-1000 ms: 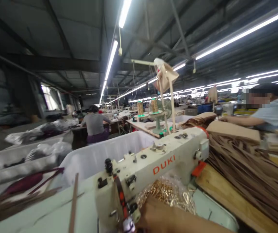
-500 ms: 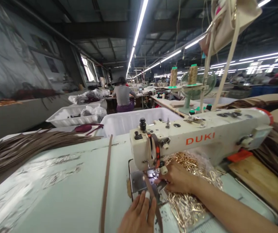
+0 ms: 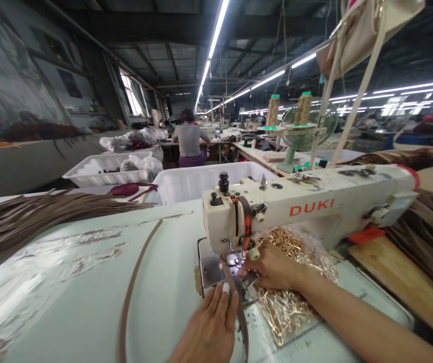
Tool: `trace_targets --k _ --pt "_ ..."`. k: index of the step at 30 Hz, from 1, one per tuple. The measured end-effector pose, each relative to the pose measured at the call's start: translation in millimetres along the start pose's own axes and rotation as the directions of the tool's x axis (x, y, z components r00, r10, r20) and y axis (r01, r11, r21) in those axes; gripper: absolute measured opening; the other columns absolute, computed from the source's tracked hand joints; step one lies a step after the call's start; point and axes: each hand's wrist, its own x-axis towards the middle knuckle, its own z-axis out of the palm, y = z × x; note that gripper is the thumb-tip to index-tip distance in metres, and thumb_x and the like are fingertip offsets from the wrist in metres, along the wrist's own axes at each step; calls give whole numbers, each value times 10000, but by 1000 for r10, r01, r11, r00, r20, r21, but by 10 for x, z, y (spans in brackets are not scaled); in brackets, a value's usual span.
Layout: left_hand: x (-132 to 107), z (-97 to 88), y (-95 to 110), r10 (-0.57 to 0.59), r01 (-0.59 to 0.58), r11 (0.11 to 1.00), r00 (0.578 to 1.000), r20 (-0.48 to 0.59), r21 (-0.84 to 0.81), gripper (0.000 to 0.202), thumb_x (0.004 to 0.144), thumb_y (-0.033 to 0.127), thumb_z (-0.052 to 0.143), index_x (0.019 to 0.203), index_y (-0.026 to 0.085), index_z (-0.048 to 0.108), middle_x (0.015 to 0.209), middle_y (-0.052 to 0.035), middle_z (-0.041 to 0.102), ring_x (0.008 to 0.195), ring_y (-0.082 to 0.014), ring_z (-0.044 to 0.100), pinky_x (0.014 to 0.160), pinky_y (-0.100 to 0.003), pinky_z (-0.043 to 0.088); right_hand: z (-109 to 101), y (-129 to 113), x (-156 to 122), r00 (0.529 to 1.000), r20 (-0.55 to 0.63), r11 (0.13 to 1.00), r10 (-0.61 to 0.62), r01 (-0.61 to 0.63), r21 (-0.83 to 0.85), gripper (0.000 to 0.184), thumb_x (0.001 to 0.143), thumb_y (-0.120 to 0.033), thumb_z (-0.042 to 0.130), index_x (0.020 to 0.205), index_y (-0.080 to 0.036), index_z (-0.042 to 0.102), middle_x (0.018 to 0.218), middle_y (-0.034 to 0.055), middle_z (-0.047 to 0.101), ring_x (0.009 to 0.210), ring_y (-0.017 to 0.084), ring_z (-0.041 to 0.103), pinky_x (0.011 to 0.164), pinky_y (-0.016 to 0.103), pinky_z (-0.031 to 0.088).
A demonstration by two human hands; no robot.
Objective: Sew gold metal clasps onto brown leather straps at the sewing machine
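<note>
A cream sewing machine point(image 3: 307, 209) marked DUKI stands on the pale green table point(image 3: 68, 282). A brown leather strap point(image 3: 235, 297) runs under its needle. My left hand point(image 3: 208, 330) lies flat with fingers together, pressing the strap just in front of the needle plate. My right hand point(image 3: 272, 267) rests beside the presser foot, fingers pinching the strap end there. A second long brown strap point(image 3: 133, 287) curves across the table to the left.
A clear bag of gold metal rings point(image 3: 295, 282) lies under my right forearm. Piles of brown straps sit at left point(image 3: 38, 217) and right point(image 3: 431, 237). White bins point(image 3: 201, 184) stand behind the table. A seated person point(image 3: 189, 143) works farther back.
The view has dropped from the hall to the machine. My left hand came into view and presses the strap; the loose strap on the table now curves more to the left.
</note>
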Motion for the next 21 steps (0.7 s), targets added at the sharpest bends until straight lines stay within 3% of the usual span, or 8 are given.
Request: trace_targets --k 4,8,18,21 --pt "30 -40 29 -30 25 998 997 78 60 650 763 -7 395 1408 -29 315 1399 -302 295 1311 -377 254 1066 -480 309 -41 -19 4 999 -8 999 -32 32 30 124 823 -298 606 908 -283 695 694 -27 696 605 153 614 602 294 288" --pt "59 -29 20 -36 22 993 993 114 116 689 735 -55 334 1422 -8 291 1411 -285 276 1317 -354 237 1070 -454 313 -53 -35 8 998 -38 998 -44 46 39 191 884 -362 531 853 -277 699 653 -25 679 576 146 592 572 298 255" --pt "8 96 -28 -10 12 999 999 -35 41 636 800 153 552 1393 6 376 1396 -260 341 1309 -364 310 1060 -454 330 -80 -27 6 994 -77 997 -79 79 6 152 837 -331 588 791 -233 694 577 -9 657 525 136 561 527 290 235" --pt "26 159 -58 5 -1 998 998 -68 66 603 814 139 526 1390 23 391 1390 -243 362 1303 -352 333 1053 -453 340 -83 -26 12 993 -82 996 -81 82 15 127 820 -321 603 810 -243 703 571 -13 655 524 138 564 524 289 232"
